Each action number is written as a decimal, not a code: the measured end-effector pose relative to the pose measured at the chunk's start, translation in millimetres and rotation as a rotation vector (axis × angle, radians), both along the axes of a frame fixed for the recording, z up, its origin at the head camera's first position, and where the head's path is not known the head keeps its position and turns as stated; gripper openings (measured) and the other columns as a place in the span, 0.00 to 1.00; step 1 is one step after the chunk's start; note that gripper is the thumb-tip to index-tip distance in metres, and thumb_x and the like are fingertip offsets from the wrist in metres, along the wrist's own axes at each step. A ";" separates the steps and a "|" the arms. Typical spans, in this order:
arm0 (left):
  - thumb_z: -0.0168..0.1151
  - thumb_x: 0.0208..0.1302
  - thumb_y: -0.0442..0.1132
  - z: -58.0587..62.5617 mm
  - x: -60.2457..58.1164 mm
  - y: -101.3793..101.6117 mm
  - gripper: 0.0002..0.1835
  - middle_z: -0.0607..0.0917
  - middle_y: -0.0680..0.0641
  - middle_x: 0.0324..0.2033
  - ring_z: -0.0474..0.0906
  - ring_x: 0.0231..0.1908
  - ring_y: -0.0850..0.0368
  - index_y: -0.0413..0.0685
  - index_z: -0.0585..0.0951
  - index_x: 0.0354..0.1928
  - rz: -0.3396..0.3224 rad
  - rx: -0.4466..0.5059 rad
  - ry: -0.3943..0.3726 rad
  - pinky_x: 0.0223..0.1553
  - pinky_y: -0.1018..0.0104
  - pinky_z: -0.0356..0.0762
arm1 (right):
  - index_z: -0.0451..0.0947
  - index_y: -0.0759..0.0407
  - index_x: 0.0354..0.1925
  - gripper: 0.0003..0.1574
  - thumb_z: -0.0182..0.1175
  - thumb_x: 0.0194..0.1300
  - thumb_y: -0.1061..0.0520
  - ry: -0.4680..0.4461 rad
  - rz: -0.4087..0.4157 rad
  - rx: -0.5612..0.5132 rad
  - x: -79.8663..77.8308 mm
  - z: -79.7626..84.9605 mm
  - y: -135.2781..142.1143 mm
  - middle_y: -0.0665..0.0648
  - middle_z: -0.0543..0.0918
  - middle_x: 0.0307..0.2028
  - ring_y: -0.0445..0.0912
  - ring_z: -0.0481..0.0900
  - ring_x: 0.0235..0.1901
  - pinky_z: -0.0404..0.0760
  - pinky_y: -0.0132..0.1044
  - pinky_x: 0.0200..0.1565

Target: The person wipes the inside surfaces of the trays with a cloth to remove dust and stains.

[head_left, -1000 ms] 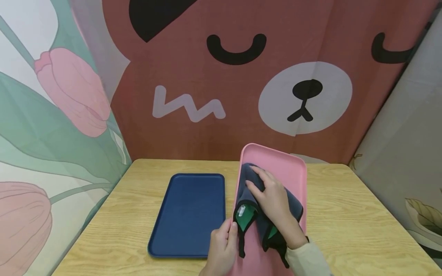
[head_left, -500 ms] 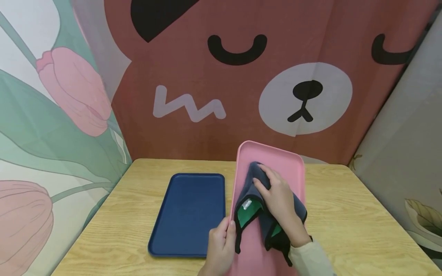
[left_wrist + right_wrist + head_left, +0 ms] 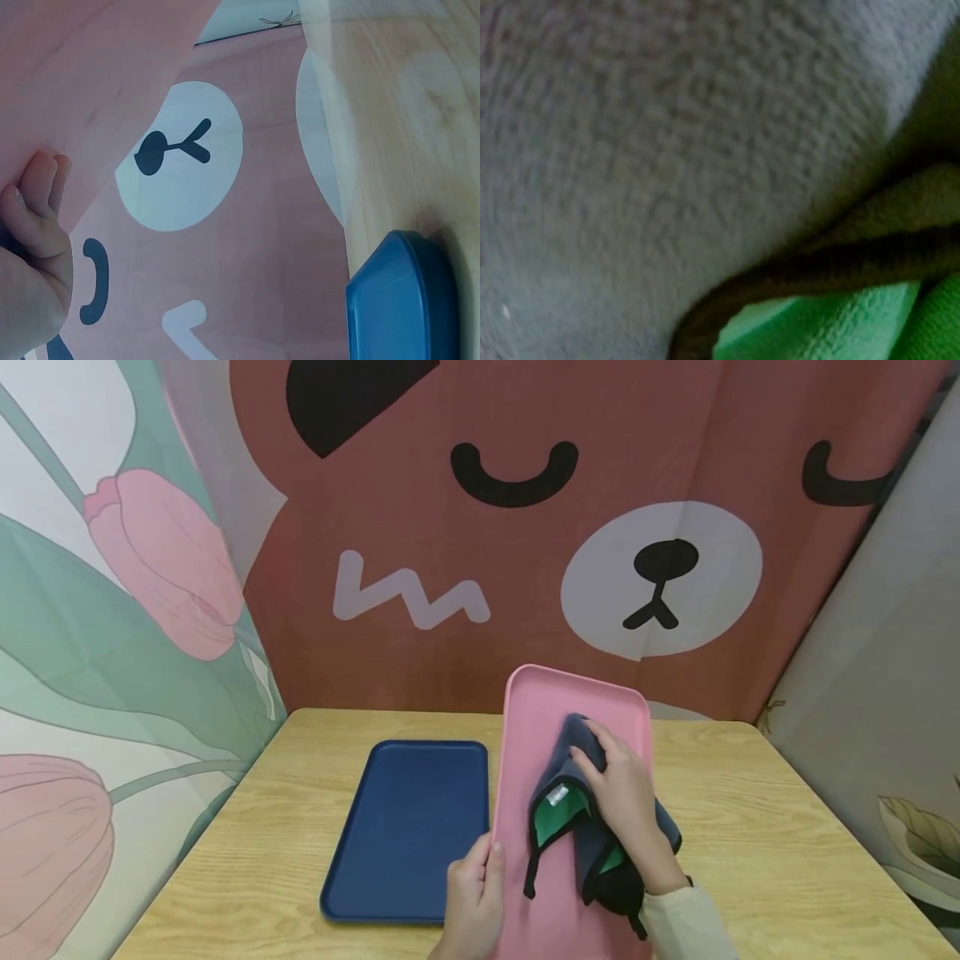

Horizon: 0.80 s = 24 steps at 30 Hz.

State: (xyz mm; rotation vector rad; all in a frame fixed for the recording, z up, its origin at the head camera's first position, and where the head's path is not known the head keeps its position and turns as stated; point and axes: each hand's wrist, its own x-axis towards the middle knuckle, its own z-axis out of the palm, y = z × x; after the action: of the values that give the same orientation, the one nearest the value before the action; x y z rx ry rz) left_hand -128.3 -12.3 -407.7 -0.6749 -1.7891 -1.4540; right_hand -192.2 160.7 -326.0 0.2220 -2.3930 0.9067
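Observation:
A pink tray is held tilted up above the table, its inner face toward me. My left hand grips its left edge, thumb on the front; in the left wrist view, the fingers press against the tray's underside. My right hand grips a bunched cleaning cloth against the tray's inner face. This cloth is grey-blue on one side and green on the other, with black edging, a hanging loop and a small white label. Up close, the right wrist view is filled by the cloth's grey pile and green side.
A dark blue tray lies flat on the wooden table, left of the pink one. Its corner shows in the left wrist view. A printed bear curtain hangs behind the table, with floral curtains at both sides.
My right hand has moved the cloth rightward across the pink tray. The tray has shifted slightly left, with my left hand still gripping its edge.

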 end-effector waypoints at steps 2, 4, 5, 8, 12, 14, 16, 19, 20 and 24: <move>0.47 0.56 0.16 -0.5 0.1 0.0 0.13 0.70 0.53 0.12 0.63 0.15 0.73 0.38 0.76 0.34 0.003 0.003 0.000 0.14 0.81 0.63 | 0.70 0.66 0.54 0.26 0.59 0.58 0.57 -0.016 -0.013 0.002 -0.9 -0.9 3.3 0.68 0.74 0.49 0.60 0.72 0.48 0.68 0.54 0.46; 0.47 0.55 0.15 0.1 0.5 -0.3 0.14 0.73 0.51 0.13 0.66 0.16 0.70 0.37 0.76 0.35 0.010 0.001 0.009 0.15 0.80 0.65 | 0.70 0.66 0.54 0.26 0.59 0.59 0.57 -0.030 -0.027 0.002 -2.3 -2.5 6.8 0.68 0.74 0.49 0.60 0.71 0.48 0.69 0.55 0.45; 0.48 0.55 0.15 0.5 0.7 -0.5 0.14 0.74 0.51 0.14 0.67 0.16 0.69 0.37 0.76 0.36 0.014 0.000 0.012 0.16 0.80 0.66 | 0.70 0.66 0.54 0.26 0.58 0.60 0.56 -0.030 -0.033 0.003 -3.1 -3.5 8.5 0.68 0.74 0.49 0.61 0.72 0.48 0.69 0.55 0.44; 0.48 0.55 0.15 1.3 1.1 -0.8 0.14 0.76 0.50 0.15 0.69 0.15 0.67 0.36 0.76 0.37 0.021 -0.004 0.013 0.16 0.79 0.67 | 0.70 0.66 0.54 0.26 0.57 0.61 0.53 -0.012 -0.049 0.004 -5.0 -6.0 12.6 0.69 0.74 0.47 0.62 0.72 0.46 0.70 0.56 0.41; 0.48 0.54 0.15 2.6 0.6 -1.4 0.14 0.75 0.49 0.14 0.69 0.15 0.67 0.35 0.76 0.38 0.031 -0.007 0.037 0.15 0.79 0.66 | 0.70 0.66 0.54 0.27 0.55 0.62 0.50 -0.006 -0.079 0.015 -6.3 -8.7 16.8 0.70 0.75 0.46 0.63 0.73 0.43 0.71 0.55 0.37; 0.48 0.53 0.15 3.5 0.1 -1.8 0.14 0.75 0.49 0.14 0.68 0.14 0.68 0.34 0.76 0.37 0.039 -0.011 0.061 0.14 0.80 0.65 | 0.69 0.67 0.54 0.27 0.55 0.62 0.51 -0.030 -0.089 0.017 -7.8 -9.8 19.7 0.70 0.74 0.47 0.63 0.73 0.44 0.71 0.55 0.37; 0.49 0.53 0.15 4.6 -0.2 -2.3 0.13 0.75 0.49 0.13 0.67 0.15 0.69 0.33 0.76 0.37 0.050 -0.014 0.085 0.14 0.80 0.64 | 0.68 0.68 0.55 0.27 0.55 0.62 0.53 -0.072 -0.093 0.015 -10.1 -11.1 23.7 0.71 0.73 0.49 0.64 0.72 0.46 0.71 0.56 0.39; 0.49 0.53 0.15 5.2 -0.7 -3.1 0.13 0.74 0.50 0.12 0.65 0.14 0.70 0.33 0.76 0.37 0.058 -0.019 0.106 0.13 0.81 0.63 | 0.67 0.69 0.56 0.27 0.55 0.63 0.55 -0.131 -0.116 0.017 -12.3 -12.5 29.0 0.70 0.72 0.50 0.64 0.71 0.48 0.70 0.56 0.41; 0.49 0.53 0.16 5.4 -0.8 -3.3 0.13 0.74 0.50 0.12 0.65 0.14 0.71 0.33 0.76 0.37 0.060 -0.020 0.112 0.14 0.81 0.64 | 0.67 0.68 0.56 0.27 0.55 0.63 0.55 -0.149 -0.124 0.018 -12.9 -13.3 30.7 0.70 0.71 0.51 0.64 0.70 0.48 0.70 0.56 0.41; 0.49 0.54 0.17 5.1 -1.3 -3.9 0.11 0.74 0.50 0.13 0.66 0.15 0.71 0.34 0.76 0.37 0.071 -0.026 0.133 0.14 0.81 0.64 | 0.66 0.68 0.57 0.28 0.54 0.64 0.54 -0.184 -0.142 0.032 -15.4 -18.7 36.7 0.71 0.71 0.51 0.64 0.70 0.48 0.70 0.56 0.39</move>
State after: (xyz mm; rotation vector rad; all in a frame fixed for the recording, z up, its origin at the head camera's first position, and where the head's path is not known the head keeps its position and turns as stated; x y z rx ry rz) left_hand -129.6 -16.3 -402.6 -0.6974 -1.7151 -1.3102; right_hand -207.6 197.3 -344.8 -0.0209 -2.5556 0.8555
